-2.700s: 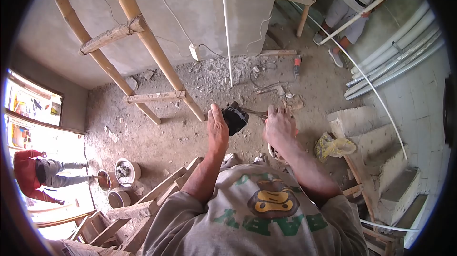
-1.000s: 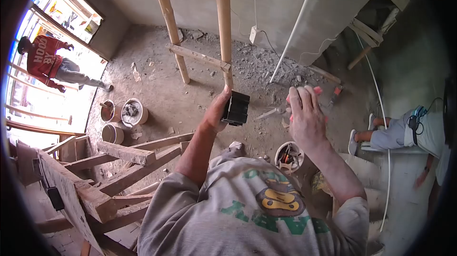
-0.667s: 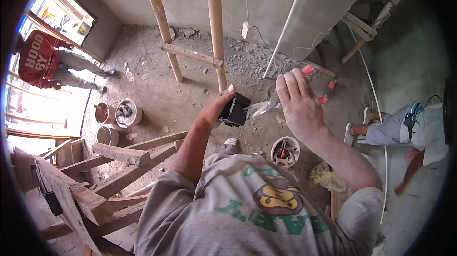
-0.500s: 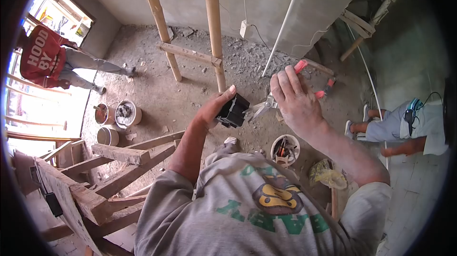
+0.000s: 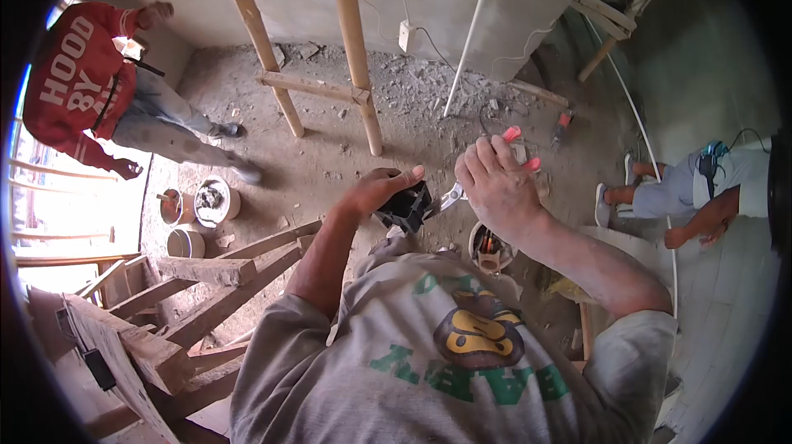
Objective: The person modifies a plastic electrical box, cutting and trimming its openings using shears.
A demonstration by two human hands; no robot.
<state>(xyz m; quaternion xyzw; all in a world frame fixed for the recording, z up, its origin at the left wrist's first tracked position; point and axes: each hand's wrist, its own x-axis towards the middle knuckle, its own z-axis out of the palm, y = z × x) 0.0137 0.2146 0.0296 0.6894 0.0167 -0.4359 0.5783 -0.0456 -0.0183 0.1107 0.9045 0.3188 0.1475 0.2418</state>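
A black plastic box [image 5: 404, 206] is gripped in my left hand [image 5: 373, 193], the thumb lying along its top edge. My right hand [image 5: 500, 184] is closed round red-handled pliers [image 5: 450, 196]. Their metal jaws point left and reach the right side of the box. The red handle ends stick out above and to the right of my fingers. Below the pliers, a white bucket [image 5: 492, 247] with tools in it stands on the floor.
A bamboo ladder [image 5: 356, 56] leans at the wall. Wooden framing [image 5: 206, 272] and several buckets [image 5: 216, 203] are at left. A person in a red hoodie [image 5: 91, 85] stands at left, another person [image 5: 693, 192] at right. A red power tool [image 5: 563, 122] lies on the floor.
The person in red has come closer from the left. The box has tilted in my left hand, and my right hand with the pliers has moved slightly down and left. The view has shifted a little.
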